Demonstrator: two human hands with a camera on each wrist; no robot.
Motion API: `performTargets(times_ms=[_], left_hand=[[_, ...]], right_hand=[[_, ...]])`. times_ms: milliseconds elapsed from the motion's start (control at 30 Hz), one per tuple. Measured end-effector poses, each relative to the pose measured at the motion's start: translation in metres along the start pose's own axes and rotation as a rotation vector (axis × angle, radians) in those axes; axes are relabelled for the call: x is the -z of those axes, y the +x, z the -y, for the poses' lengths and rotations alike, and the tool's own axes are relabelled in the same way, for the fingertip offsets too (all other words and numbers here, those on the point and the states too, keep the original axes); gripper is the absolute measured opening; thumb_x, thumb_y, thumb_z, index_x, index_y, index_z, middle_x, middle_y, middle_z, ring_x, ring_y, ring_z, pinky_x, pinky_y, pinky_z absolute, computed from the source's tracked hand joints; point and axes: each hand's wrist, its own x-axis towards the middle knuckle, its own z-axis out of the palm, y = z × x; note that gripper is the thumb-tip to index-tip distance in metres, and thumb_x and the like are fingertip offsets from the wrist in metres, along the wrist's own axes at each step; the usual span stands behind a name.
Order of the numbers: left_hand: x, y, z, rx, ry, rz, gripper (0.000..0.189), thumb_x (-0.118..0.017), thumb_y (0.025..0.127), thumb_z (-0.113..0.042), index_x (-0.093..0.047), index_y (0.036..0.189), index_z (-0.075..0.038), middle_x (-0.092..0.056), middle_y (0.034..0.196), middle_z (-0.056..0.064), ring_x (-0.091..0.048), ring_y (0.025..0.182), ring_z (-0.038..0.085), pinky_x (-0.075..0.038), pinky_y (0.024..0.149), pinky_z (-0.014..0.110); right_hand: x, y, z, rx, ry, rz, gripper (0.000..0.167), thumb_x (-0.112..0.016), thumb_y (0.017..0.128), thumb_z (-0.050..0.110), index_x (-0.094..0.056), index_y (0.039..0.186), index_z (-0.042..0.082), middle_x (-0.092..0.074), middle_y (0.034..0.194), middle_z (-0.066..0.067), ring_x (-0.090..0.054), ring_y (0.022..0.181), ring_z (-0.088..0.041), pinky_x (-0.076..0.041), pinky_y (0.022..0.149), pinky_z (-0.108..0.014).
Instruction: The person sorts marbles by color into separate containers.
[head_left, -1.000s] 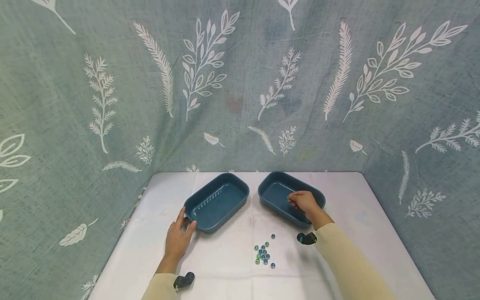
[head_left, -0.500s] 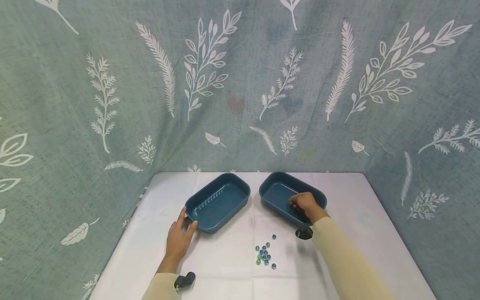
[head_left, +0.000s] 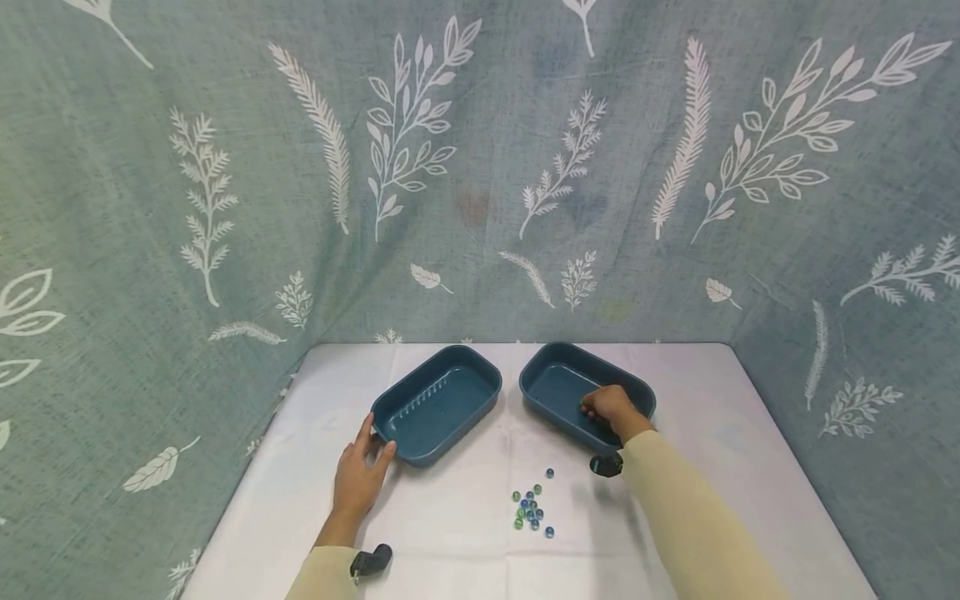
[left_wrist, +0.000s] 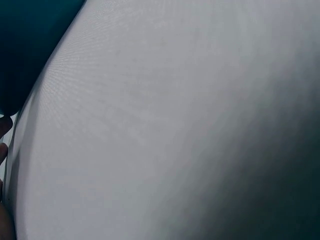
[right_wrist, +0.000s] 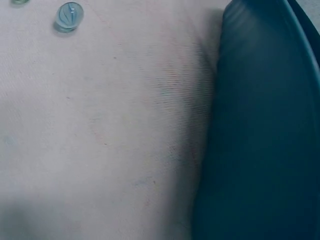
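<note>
My right hand (head_left: pixel 611 404) reaches down into the right blue tray (head_left: pixel 543 412), fingertips low near its floor. Thumb and fingers pinch a small green marble (head_left: pixel 582 406), mostly hidden by the fingers. With fingers spread, my left hand (head_left: pixel 357 479) rests against the near left corner of the left blue tray (head_left: pixel 438 454). That tray's dark side (left_wrist: pixel 30 45) fills the upper left of the left wrist view, fingertips (left_wrist: pixel 5 125) beside it. Several blue and green marbles (head_left: pixel 529 505) lie loosely grouped on the white cloth in front of the trays.
One blue marble (head_left: pixel 550 472) lies apart, nearer the right tray; another (head_left: pixel 550 532) sits at the group's near side. In the right wrist view, a clear bluish marble (right_wrist: pixel 69 16) lies left of the tray's outer wall (right_wrist: pixel 260 125). Leaf-patterned curtains (head_left: pixel 480 167) enclose the white-covered table (head_left: pixel 420 533).
My right hand has lowered slightly into the right tray, bringing the green marble closer to its floor. The left hand stays at the left tray's corner.
</note>
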Motion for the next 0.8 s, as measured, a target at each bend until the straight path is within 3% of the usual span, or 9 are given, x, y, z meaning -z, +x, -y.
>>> performTargets(times_ms=[133,400,567,800], left_hand=[[0.0001,0.0005,0.0005,-0.002,-0.005,0.005,0.076,-0.056,0.094,-0.055,-0.019,0.156,-0.034,-0.041,0.149,0.013,-0.028,0.136,0.05,-0.015,0.11,0.063],[-0.0003,-0.0001,-0.0009,0.012,0.01,-0.008,0.075,-0.058,0.094,-0.051,-0.02,0.156,-0.033,-0.043,0.148,0.013,-0.027,0.135,0.053,-0.018,0.106,0.068],[-0.0003,-0.0005,-0.0031,0.003,0.006,-0.013,0.074,-0.06,0.094,-0.048,-0.021,0.156,-0.031,-0.043,0.148,0.013,-0.029,0.135,0.051,-0.016,0.109,0.065],[0.0011,-0.0003,-0.0018,-0.01,0.001,-0.014,0.075,-0.06,0.094,-0.048,-0.022,0.156,-0.03,-0.044,0.147,0.013,-0.031,0.135,0.05,-0.017,0.109,0.064]], right_hand=[[-0.0018,0.0035,-0.002,0.007,-0.031,-0.005,0.013,-0.059,0.087,0.0,-0.07,0.087,-0.007,-0.066,0.066,-0.004,-0.054,0.052,-0.01,-0.042,0.048,-0.023],[-0.0035,0.0031,-0.0018,0.017,-0.161,-0.01,0.017,-0.061,0.086,0.004,-0.07,0.072,0.001,-0.062,0.058,-0.002,-0.052,0.049,-0.011,-0.041,0.048,-0.025],[-0.0044,0.0047,-0.0027,-0.015,-0.139,-0.026,0.014,-0.063,0.085,0.006,-0.07,0.075,0.0,-0.064,0.061,-0.003,-0.055,0.051,-0.012,-0.042,0.049,-0.025],[-0.0053,0.006,-0.0051,-0.032,-0.02,-0.022,0.011,-0.063,0.088,0.004,-0.07,0.086,-0.005,-0.066,0.066,-0.006,-0.056,0.052,-0.011,-0.045,0.049,-0.023]])
